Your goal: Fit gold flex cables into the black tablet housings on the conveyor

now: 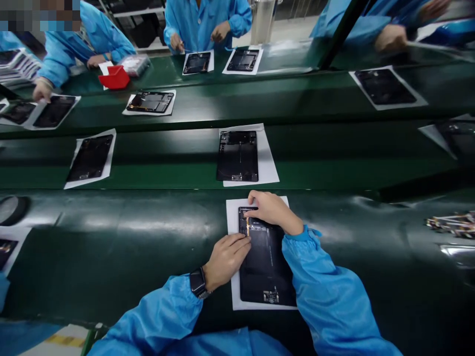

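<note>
Before me, a black tablet housing (260,267) lies on a white sheet (235,291), its inner side facing up. Near its upper left corner runs a narrow copper-coloured flex cable (248,226). My left hand (228,259), with a black watch on the wrist, reaches in from the left, its fingertips closed at the cable's lower end. From the right, my right hand (272,211) arches over the housing's top edge, thumb and fingers bent together at the cable's upper end. My fingers partly cover the cable, and my right forearm hides the housing's right side.
Beyond my bench, a green conveyor (166,153) carries more housings on sheets, one housing (237,155) straight ahead. A bundle of flex cables (451,224) lies far right. A black round object (13,210) is at left. Co-workers in blue work opposite, near a red box (115,77).
</note>
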A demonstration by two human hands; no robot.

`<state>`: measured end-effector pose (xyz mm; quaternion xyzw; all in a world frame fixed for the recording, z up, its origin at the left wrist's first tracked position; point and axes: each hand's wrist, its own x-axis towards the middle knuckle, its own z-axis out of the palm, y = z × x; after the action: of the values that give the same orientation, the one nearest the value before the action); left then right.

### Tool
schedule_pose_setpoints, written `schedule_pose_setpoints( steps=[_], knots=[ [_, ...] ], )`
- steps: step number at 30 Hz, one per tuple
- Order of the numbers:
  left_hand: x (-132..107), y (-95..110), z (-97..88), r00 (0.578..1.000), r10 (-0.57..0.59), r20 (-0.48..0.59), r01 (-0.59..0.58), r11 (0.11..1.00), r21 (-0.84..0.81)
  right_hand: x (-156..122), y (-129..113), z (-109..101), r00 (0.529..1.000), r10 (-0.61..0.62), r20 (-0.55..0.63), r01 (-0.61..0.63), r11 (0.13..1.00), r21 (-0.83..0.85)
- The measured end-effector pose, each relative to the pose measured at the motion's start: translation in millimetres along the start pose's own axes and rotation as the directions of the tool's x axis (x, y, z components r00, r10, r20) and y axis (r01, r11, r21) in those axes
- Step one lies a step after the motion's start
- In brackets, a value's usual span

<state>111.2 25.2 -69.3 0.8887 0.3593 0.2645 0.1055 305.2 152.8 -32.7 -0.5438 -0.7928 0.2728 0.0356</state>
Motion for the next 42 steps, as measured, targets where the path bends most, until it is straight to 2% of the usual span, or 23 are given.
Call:
schedule_pose_setpoints(
  steps=[5,20,25,28,30,33,35,38,42],
  knots=[
    [4,1,-2.1,1.0,0.028,-0.006,-0.028,0.998,0.057,0,1,1,1.0,0.0,-0.008,0.0,1.0,-0.008],
    [3,2,-2.3,0.998,0.045,0.044,-0.049,0.996,0.073,1,1,2,1.0,-0.002,-0.002,0.002,1.0,-0.031],
    [9,-2,-12.5,0.995,0.038,0.096,-0.037,0.999,-0.021,-3,-1,-4,1.0,0.022,-0.017,-0.022,1.0,-0.021],
    [11,-7,-16.4,0.998,0.002,0.059,0.007,0.988,-0.156,-11,1,-17,0.998,0.022,-0.056,-0.018,0.998,0.056],
    [11,-9,-16.5,0.999,-0.014,0.032,0.02,0.983,-0.18,-18,4,-27,0.998,-0.011,-0.068,0.018,0.993,0.113],
    [10,-9,-15.8,0.995,0.002,0.097,0.006,0.996,-0.09,-29,4,-38,0.999,-0.048,-0.024,0.053,0.976,0.213],
    [10,-6,-16.9,0.986,0.014,0.167,-0.013,1.0,-0.007,-34,2,-40,0.999,-0.035,0.023,0.026,0.949,0.314],
    [9,-1,-21.8,0.971,0.023,0.239,-0.041,0.996,0.073,-39,-2,-33,0.998,0.005,0.058,-0.032,0.876,0.481],
    [8,3,-28.1,0.953,0.051,0.299,-0.086,0.991,0.106,-50,-3,-8,0.993,0.074,0.091,-0.114,0.783,0.612]
  ],
)
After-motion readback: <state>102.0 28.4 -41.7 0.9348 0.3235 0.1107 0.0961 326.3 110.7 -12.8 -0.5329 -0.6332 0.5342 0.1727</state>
